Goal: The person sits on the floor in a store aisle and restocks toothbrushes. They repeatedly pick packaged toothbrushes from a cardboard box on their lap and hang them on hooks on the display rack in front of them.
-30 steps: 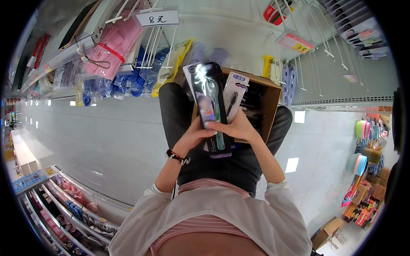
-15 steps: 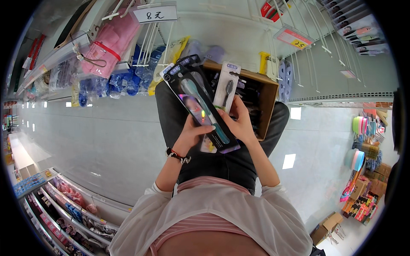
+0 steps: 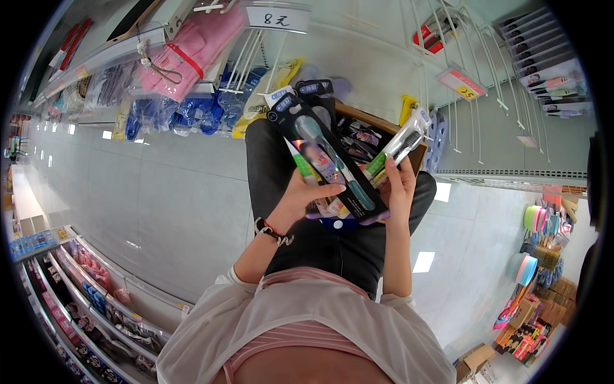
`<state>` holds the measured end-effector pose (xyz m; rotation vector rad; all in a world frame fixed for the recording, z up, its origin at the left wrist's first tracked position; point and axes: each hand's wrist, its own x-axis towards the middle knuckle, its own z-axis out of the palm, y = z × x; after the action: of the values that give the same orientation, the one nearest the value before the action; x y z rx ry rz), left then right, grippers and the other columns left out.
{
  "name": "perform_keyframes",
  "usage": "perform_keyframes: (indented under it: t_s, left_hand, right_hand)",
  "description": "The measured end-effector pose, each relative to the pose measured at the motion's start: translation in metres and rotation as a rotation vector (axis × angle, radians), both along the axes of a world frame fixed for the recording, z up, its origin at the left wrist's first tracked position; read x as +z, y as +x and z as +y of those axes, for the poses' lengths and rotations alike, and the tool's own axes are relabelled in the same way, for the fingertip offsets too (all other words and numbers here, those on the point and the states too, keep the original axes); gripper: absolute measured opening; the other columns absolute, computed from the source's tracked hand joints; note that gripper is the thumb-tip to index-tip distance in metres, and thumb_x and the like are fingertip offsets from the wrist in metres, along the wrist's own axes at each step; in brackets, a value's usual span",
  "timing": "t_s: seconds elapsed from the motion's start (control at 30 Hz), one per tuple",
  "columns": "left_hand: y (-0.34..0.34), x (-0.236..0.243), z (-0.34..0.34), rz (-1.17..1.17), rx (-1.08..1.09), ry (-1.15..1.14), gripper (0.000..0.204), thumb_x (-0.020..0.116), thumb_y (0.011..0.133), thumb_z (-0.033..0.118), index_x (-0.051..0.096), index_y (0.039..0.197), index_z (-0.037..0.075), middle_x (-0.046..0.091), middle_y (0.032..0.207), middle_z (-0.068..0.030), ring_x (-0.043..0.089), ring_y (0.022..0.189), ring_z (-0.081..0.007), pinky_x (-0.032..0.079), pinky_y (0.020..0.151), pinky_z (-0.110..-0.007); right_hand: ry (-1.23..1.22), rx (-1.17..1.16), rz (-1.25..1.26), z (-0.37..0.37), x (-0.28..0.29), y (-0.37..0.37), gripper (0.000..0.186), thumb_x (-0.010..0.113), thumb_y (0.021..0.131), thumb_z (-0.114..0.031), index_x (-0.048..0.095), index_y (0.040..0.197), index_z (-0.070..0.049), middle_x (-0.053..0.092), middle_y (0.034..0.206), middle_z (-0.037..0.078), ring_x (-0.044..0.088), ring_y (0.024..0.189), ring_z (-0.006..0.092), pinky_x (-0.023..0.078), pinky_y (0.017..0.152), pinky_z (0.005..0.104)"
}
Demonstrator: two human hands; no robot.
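My left hand (image 3: 306, 196) is closed round a fanned bunch of packs above my lap, its thumb across the top one. That one is a long black blister pack (image 3: 329, 160) showing a teal, long-handled item with a rounded head, perhaps a brush. Edges of other packs, one green and white, show beneath it. My right hand (image 3: 400, 182) grips a white blister pack (image 3: 409, 137) with a small black brush head, tilted up to the right over the box. Behind both hands, an open cardboard box (image 3: 419, 157) between my knees holds several dark packs, partly hidden.
Ahead stands a shelf with bare metal hooks (image 3: 252, 61), price tags (image 3: 462, 83) and pink folded cloth (image 3: 192, 54). Blue bagged slippers (image 3: 192, 115) lie on its lower left. Hanging packs (image 3: 550, 80) fill the far right. Another goods rack (image 3: 89, 301) is at lower left.
My right hand has moved right with the white pack, which now tilts away from the black packs. The black packs have shifted right in my left hand, and the view has turned slightly.
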<state>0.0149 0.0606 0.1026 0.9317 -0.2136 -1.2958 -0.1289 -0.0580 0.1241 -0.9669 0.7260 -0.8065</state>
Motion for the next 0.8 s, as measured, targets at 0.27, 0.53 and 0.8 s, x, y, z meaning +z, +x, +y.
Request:
perform_keyframes:
  t_s: [0.27, 0.53, 0.8]
  left_hand:
    - [-0.007, -0.005, -0.001, -0.057, 0.052, 0.014, 0.054, 0.071, 0.072, -0.003, 0.051, 0.122, 0.004, 0.063, 0.104, -0.0034, 0.061, 0.091, -0.0129, 0.049, 0.081, -0.027]
    - [0.003, 0.006, 0.000, -0.122, -0.072, 0.096, 0.040, 0.073, 0.072, 0.001, 0.056, 0.108, 0.003, 0.064, 0.098, -0.0033, 0.061, 0.083, -0.0110, 0.049, 0.076, -0.026]
    - [-0.005, -0.003, -0.005, -0.520, -0.334, 0.112, 0.061, 0.079, 0.065, 0.011, 0.050, 0.117, 0.001, 0.061, 0.099, -0.0059, 0.057, 0.088, -0.0142, 0.045, 0.081, -0.027]
  right_hand:
    - [-0.101, 0.161, 0.105, 0.003, -0.001, 0.001, 0.021, 0.049, 0.095, -0.011, 0.053, 0.111, 0.002, 0.060, 0.087, 0.001, 0.052, 0.075, 0.0028, 0.041, 0.066, 0.0171]
    - [-0.375, 0.111, 0.408, -0.004, 0.014, -0.003, 0.012, 0.057, 0.089, -0.003, 0.054, 0.100, 0.001, 0.059, 0.072, 0.002, 0.055, 0.063, 0.0058, 0.045, 0.057, 0.0199]
    - [-0.458, 0.007, 0.366, -0.032, 0.060, 0.004, 0.033, 0.071, 0.071, 0.007, 0.056, 0.101, 0.004, 0.062, 0.078, 0.005, 0.058, 0.054, 0.0091, 0.048, 0.047, 0.0210]
